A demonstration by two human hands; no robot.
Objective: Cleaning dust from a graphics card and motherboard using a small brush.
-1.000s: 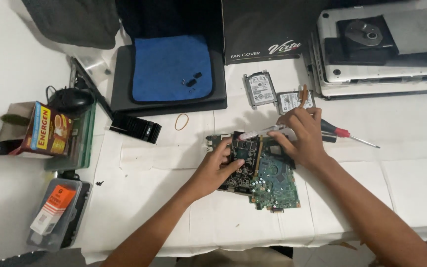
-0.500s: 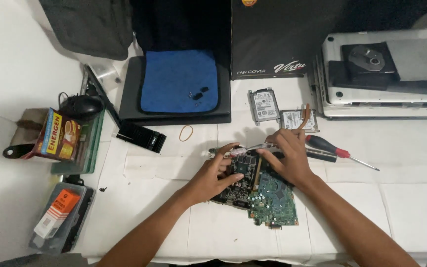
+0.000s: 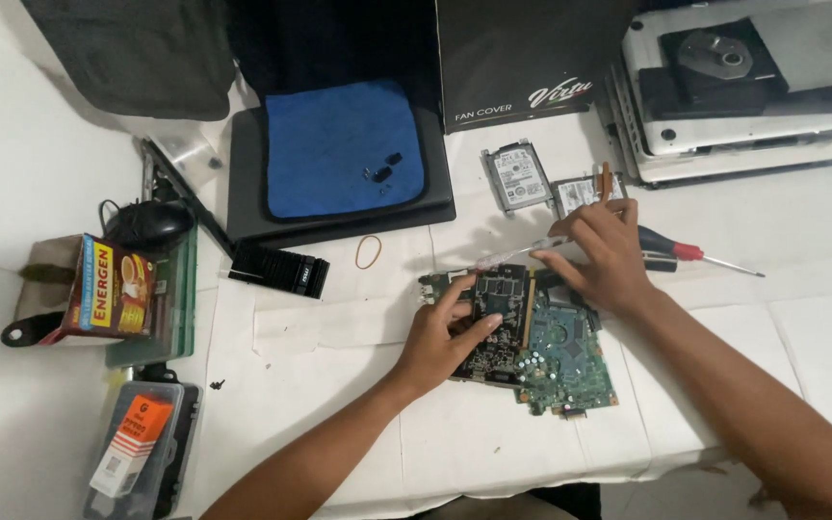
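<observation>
A green laptop motherboard (image 3: 565,354) lies on the white table (image 3: 339,385) in front of me. My left hand (image 3: 445,337) presses down on its dark left part, fingers spread over the chips. My right hand (image 3: 604,252) hovers at the board's upper right edge and pinches a thin, pale, stick-like tool (image 3: 512,253) that points left over the board. A red-handled screwdriver (image 3: 690,253) lies just right of that hand.
Two hard drives (image 3: 517,176) lie behind the board. A blue cloth (image 3: 339,144) with small screws covers a black laptop. An opened grey laptop (image 3: 753,87), a dark box (image 3: 522,58), a rubber band (image 3: 369,251), a black heatsink (image 3: 279,271), a mouse (image 3: 149,223) and screw cases (image 3: 142,443) surround the area.
The view has shifted slightly, so the board sits lower in the frame. My right hand has lifted a little toward the board's upper right with the thin tool; my left hand stays on the board.
</observation>
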